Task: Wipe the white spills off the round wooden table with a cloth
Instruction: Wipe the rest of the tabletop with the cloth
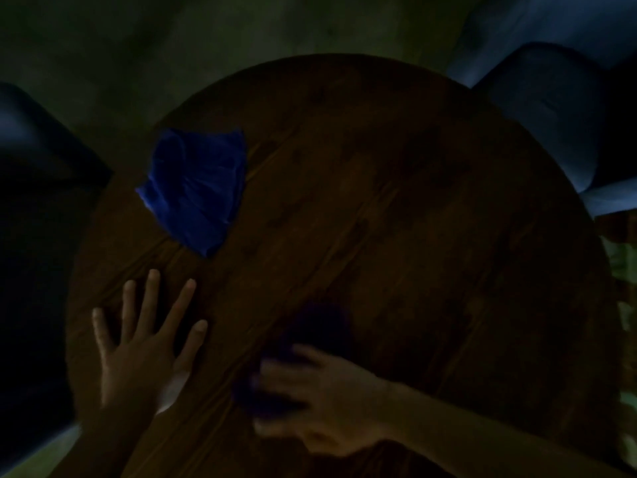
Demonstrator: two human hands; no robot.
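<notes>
The scene is very dark. A round wooden table fills the middle of the view. My left hand lies flat on its near left part, fingers spread, holding nothing. My right hand, blurred, presses on a dark cloth bunched on the near middle of the table. A second cloth, bright blue and crumpled, lies by itself at the table's far left. A small pale patch shows just right of my left wrist. I cannot make out other white spills in this light.
A dark seat stands close to the table's left edge. A blue-grey upholstered seat stands at the far right. Greenish floor lies beyond the table, and a patterned patch of floor shows at the right edge.
</notes>
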